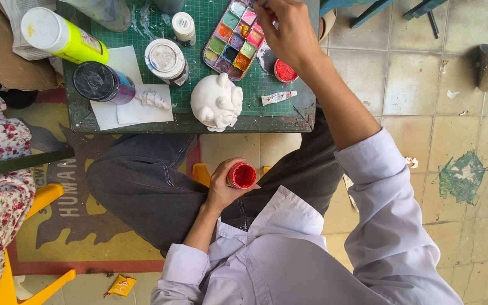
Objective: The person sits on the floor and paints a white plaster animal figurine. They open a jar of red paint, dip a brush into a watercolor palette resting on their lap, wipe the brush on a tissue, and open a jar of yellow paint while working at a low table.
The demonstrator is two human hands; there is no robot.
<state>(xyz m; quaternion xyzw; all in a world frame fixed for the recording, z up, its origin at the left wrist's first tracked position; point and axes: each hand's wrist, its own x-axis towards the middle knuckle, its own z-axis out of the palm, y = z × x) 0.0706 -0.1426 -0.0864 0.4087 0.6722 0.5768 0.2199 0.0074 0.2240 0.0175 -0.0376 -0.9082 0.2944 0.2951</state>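
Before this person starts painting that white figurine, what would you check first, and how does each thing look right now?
1. Red paint pot open: ok, lid off, left hand holds it over the lap.
2. Lid within reach: ok, lies on the green mat.
3. Right hand has a brush: cannot tell, its grip is cut off at the frame edge.
4. White figurine steady: ok, rests on the mat near the table edge.
5. Paint palette reachable: ok, beside the right hand.
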